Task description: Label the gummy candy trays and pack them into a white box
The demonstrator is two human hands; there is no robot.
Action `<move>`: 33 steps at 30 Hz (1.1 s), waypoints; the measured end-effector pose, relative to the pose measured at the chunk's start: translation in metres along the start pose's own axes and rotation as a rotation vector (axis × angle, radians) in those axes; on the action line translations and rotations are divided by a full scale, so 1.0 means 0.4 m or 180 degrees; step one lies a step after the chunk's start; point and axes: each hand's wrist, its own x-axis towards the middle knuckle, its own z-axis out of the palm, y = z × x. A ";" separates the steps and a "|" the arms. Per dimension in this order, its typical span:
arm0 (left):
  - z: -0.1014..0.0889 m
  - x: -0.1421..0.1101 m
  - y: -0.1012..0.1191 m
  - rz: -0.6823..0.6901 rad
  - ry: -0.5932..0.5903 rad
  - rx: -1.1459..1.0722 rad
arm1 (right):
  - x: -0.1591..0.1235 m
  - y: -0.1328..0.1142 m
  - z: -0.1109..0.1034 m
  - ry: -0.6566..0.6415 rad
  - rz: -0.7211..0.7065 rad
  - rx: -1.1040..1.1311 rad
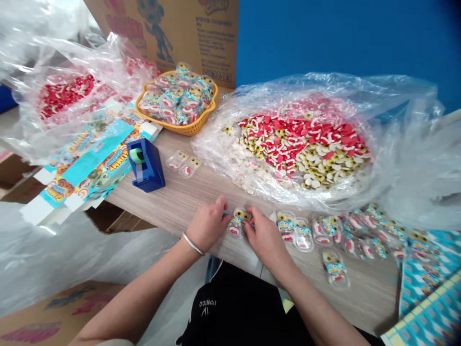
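A small clear plastic candy pack (236,223) with yellow eye-shaped gummies, red-and-white mouth gummies and a blue printed label lies at the table's front edge, between my hands. At its left side, my left hand (211,223) is closed, thumb and forefinger pinching a blue bit of label that reaches to the pack. My right hand (265,238) grips the pack's right edge with thumb and fingertips. Two packs without a label (183,163) lie further back, beside a blue tape dispenser (148,166). Labelled packs (293,230) lie right of my right hand.
A large clear bag (306,144) of loose gummies covers the back right. A yellow basket (187,127) holds several labelled packs. Flat printed cartons (97,154) and another gummy bag (68,93) lie left. Label sheets (432,288) hang over the right end; a cardboard box (187,43) stands behind.
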 end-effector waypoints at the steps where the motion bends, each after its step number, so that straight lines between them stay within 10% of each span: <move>1: -0.002 -0.017 -0.001 -0.0042 0.0069 0.0118 | -0.006 -0.006 -0.002 -0.0088 0.0004 -0.0006; 7: 0.017 -0.210 -0.065 -0.0878 0.0684 -0.0258 | -0.064 -0.027 0.025 -0.0488 -0.0053 0.0054; 12: 0.120 -0.308 -0.075 -0.1925 -0.0042 -0.3238 | -0.096 -0.045 0.053 -0.0681 -0.0153 0.0051; 17: 0.185 -0.290 -0.026 -0.2514 0.0398 -0.4708 | -0.111 -0.055 0.059 -0.0749 -0.0281 0.0096; 26: 0.156 -0.328 0.024 -0.2187 0.0767 -0.4818 | -0.167 -0.010 0.067 -0.0442 -0.0074 0.1337; 33: 0.116 -0.275 0.138 -0.1362 0.0909 -0.4902 | -0.240 0.072 -0.048 -0.0359 0.0279 0.3019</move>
